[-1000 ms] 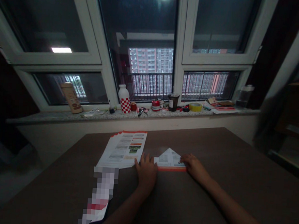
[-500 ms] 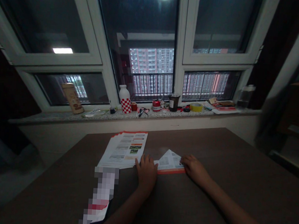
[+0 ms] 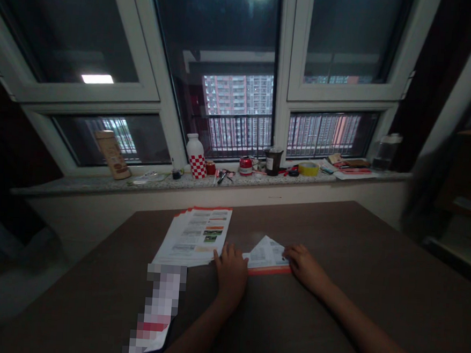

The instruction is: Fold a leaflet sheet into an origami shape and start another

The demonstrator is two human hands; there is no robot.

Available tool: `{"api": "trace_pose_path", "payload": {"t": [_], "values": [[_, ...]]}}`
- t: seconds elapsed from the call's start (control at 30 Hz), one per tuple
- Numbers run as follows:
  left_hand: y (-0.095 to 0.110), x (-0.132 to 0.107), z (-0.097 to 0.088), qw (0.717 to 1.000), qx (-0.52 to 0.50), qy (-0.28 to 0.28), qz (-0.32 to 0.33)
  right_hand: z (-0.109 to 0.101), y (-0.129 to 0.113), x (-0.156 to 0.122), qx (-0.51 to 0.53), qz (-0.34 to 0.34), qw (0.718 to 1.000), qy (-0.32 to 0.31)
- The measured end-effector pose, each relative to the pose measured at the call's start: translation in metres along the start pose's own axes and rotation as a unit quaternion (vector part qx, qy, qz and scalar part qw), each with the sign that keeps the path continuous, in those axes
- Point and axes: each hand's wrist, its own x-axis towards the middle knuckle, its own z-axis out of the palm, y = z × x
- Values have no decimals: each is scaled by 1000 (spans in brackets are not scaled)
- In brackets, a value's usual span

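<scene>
My left hand (image 3: 230,275) lies on the dark brown table (image 3: 328,231), its fingertips at the lower right corner of a stack of orange-edged printed leaflets (image 3: 193,237). It also touches the left end of a folded leaflet (image 3: 266,255) with a triangular peak and an orange lower edge. My right hand (image 3: 305,267) rests flat against that sheet's right end. A pixelated, blurred paper (image 3: 157,308) lies nearer me on the table's left.
Beyond the table, a granite window sill (image 3: 190,181) holds a red-checked white bottle (image 3: 196,156), a dark cup (image 3: 273,162), a yellow tape roll (image 3: 308,168), a kraft paper packet (image 3: 113,155), and several small items.
Both hands and the papers stay in nearly the same places. The view shifts only slightly.
</scene>
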Motion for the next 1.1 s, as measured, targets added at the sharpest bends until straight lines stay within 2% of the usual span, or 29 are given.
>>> {"api": "trace_pose_path", "payload": {"t": [0.43, 0.7, 1.1], "values": [[-2, 3, -1, 1000, 9, -21, 16, -2, -2, -1, -6, 6, 1000, -8], [-3, 3, 6, 1000, -12, -4, 18, -2, -6, -1, -15, 7, 1000, -2], [-2, 2, -2, 996, -64, 16, 58, -2, -5, -1, -8, 8, 1000, -5]]}}
